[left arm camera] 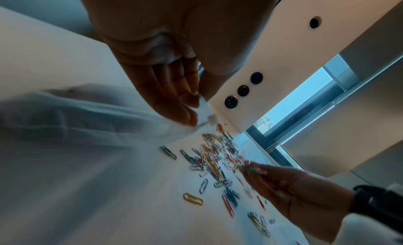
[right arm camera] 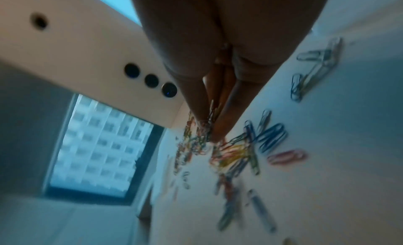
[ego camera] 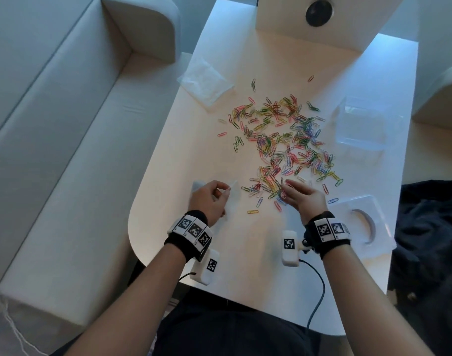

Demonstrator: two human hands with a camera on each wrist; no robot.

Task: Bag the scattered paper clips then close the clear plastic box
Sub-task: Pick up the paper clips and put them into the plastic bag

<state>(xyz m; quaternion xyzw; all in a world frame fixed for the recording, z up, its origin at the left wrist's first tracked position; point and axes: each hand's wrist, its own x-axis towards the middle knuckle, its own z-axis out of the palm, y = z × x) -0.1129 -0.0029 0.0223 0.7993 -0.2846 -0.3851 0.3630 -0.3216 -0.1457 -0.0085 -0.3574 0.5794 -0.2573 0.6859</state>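
Observation:
Many coloured paper clips (ego camera: 281, 142) lie scattered over the middle of the white table (ego camera: 183, 160). My left hand (ego camera: 210, 200) pinches the rim of a small clear plastic bag (left arm camera: 87, 114) at the table's near left; the bag (ego camera: 232, 199) hangs below the fingers. My right hand (ego camera: 300, 195) sits at the near edge of the pile, its fingertips (right arm camera: 214, 128) bunched on a few paper clips (right arm camera: 209, 117). The clear plastic box (ego camera: 361, 124) stands open at the right, and its lid (ego camera: 358, 222) lies near my right wrist.
A stack of spare clear bags (ego camera: 205, 80) lies at the table's far left. A white panel with a round hole (ego camera: 318, 14) rises at the far edge. A pale sofa (ego camera: 65, 124) runs along the left, dark cloth (ego camera: 430, 240) at the right.

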